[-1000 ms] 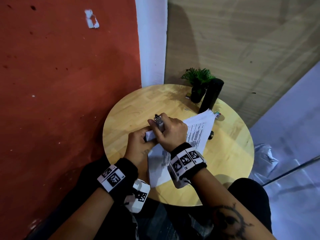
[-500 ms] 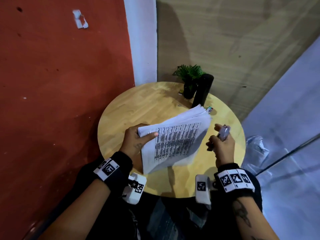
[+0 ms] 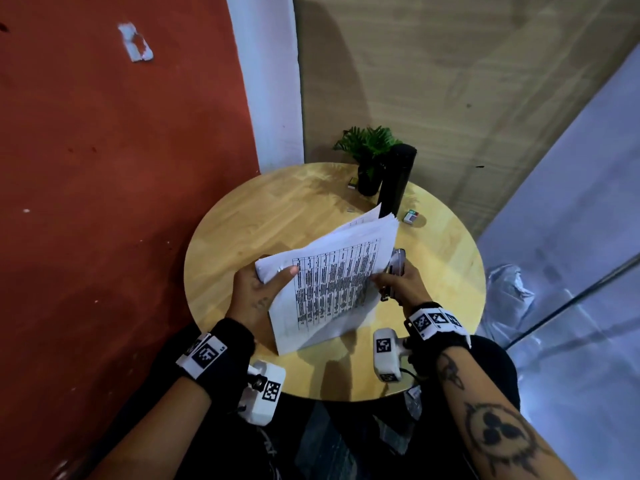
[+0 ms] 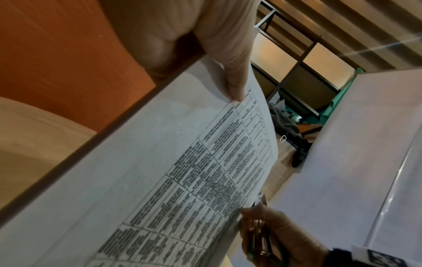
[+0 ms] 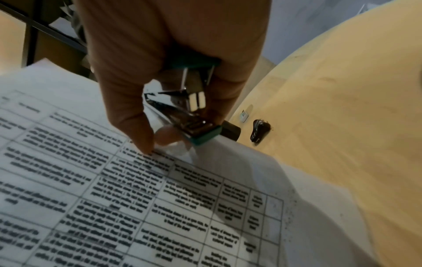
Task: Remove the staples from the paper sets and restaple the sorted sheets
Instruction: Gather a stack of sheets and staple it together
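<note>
paper stack (image 3: 332, 285) – printed tables, apparently loose | left hand (image 3: 254, 294) pinches corner | right hand (image 3: 398, 285) grips stapler (image 5: 194, 112)

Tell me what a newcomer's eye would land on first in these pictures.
First, the stack of printed sheets with dark table text, held tilted above the round wooden table by the left hand at its corner. Next, the right hand at the stack's right edge, gripping a small metal stapler with teal trim. Behind them, a tall black cylinder and a little green plant stand at the table's far edge.
</note>
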A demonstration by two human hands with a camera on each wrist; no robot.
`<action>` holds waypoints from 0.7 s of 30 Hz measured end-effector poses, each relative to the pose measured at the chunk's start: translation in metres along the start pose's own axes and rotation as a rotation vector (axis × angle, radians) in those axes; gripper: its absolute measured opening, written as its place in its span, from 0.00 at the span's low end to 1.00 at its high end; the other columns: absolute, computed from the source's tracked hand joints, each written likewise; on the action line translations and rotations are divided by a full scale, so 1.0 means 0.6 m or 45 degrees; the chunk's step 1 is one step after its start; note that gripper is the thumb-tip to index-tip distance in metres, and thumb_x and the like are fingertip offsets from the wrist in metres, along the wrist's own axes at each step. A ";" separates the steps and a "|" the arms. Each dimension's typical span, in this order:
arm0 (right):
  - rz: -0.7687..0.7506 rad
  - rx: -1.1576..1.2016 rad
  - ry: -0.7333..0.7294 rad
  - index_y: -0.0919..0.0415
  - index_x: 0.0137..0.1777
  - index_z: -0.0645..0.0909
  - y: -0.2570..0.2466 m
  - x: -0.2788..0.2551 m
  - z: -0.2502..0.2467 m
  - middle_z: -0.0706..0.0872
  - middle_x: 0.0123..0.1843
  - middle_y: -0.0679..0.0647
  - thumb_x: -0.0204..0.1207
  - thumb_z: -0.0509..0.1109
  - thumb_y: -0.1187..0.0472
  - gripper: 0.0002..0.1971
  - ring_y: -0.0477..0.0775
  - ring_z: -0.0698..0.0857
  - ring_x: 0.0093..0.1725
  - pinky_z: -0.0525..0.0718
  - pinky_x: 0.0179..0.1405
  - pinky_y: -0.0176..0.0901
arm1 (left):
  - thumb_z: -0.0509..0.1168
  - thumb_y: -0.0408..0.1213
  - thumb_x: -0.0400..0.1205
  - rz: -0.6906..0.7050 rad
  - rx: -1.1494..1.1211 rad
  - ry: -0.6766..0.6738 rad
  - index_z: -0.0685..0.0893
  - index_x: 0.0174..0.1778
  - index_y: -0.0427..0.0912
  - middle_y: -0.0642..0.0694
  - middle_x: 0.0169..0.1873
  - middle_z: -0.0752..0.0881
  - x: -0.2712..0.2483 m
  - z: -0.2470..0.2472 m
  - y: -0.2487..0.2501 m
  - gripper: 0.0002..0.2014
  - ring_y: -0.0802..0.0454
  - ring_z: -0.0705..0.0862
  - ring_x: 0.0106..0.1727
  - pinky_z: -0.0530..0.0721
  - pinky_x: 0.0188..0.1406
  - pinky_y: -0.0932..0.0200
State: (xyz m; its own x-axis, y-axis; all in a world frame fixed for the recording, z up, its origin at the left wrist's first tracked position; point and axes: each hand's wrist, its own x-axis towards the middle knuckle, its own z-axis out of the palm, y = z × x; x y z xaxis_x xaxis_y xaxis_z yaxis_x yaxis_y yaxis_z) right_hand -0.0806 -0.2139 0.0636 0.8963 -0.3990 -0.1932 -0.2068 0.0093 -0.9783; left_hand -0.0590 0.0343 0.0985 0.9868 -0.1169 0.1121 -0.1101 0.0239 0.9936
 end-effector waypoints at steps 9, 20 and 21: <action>0.079 0.042 -0.148 0.64 0.42 0.79 -0.015 0.033 0.000 0.82 0.25 0.54 0.73 0.66 0.79 0.10 0.49 0.76 0.18 0.75 0.22 0.38 | 0.72 0.27 0.75 -0.064 -0.082 -0.034 0.88 0.45 0.38 0.53 0.39 0.91 0.050 0.013 0.016 0.05 0.53 0.88 0.45 0.86 0.51 0.57; 0.499 -0.247 -0.083 0.66 0.33 0.76 0.008 0.086 -0.054 0.78 0.14 0.53 0.73 0.73 0.66 0.10 0.49 0.77 0.12 0.70 0.12 0.31 | 0.77 0.34 0.71 -0.713 -0.017 -0.293 0.84 0.51 0.32 0.32 0.50 0.88 0.251 0.034 -0.117 0.16 0.44 0.89 0.44 0.82 0.59 0.34; 0.559 -0.360 -0.065 0.66 0.34 0.76 0.027 0.100 -0.047 0.78 0.14 0.53 0.73 0.74 0.64 0.11 0.49 0.77 0.13 0.71 0.12 0.30 | 0.82 0.41 0.62 -0.770 0.038 -0.265 0.83 0.55 0.30 0.30 0.55 0.86 0.264 0.031 -0.167 0.29 0.40 0.87 0.52 0.79 0.62 0.30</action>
State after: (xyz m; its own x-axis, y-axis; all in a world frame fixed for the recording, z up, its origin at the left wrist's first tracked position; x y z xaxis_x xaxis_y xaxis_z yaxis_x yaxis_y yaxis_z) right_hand -0.0413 -0.2633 0.0382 0.7178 -0.3680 -0.5910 -0.6589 -0.0847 -0.7475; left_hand 0.1060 -0.0049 0.0171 0.8323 -0.2917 -0.4714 0.4524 -0.1341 0.8817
